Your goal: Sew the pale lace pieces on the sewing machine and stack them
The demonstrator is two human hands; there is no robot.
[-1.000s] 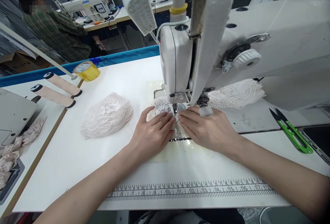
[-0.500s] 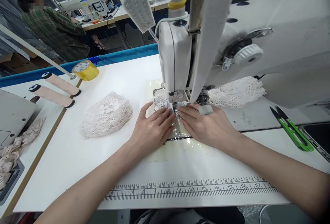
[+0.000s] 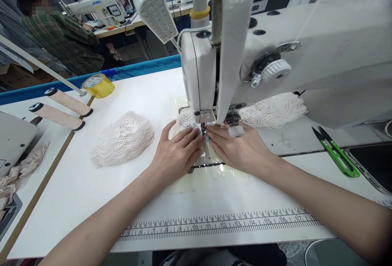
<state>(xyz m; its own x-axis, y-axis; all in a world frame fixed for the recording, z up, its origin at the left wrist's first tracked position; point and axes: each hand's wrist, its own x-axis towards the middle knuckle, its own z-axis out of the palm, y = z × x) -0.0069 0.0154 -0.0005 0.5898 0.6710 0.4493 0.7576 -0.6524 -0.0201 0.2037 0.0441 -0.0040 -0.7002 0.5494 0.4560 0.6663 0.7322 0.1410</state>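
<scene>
A white sewing machine (image 3: 199, 74) stands over the middle of the table, its needle and presser foot low between my hands. Under it lies a small piece of white lace (image 3: 185, 121), partly covered by my fingers and the machine head. My left hand (image 3: 176, 149) rests flat on the lace's near left side, fingers stretched toward the presser foot. Just right of the foot, my right hand (image 3: 239, 147) lies with fingers extended and its fingertips by the lace; part of it is behind the machine's knob. Both hands press down rather than grip.
Left is a lace stack (image 3: 124, 139); more lace (image 3: 272, 111) lies behind the needle area. Green thread snips (image 3: 338, 156) lie beside a phone (image 3: 372, 162). Thread cones (image 3: 56, 116) and yellow tape (image 3: 98, 85) stand left. A ruler strip (image 3: 220, 224) runs along the front. A person (image 3: 61, 41) sits beyond.
The whole view has shifted slightly, so the machine and table appear further left. Both hands stay beside the presser foot, with little visible movement against the lace.
</scene>
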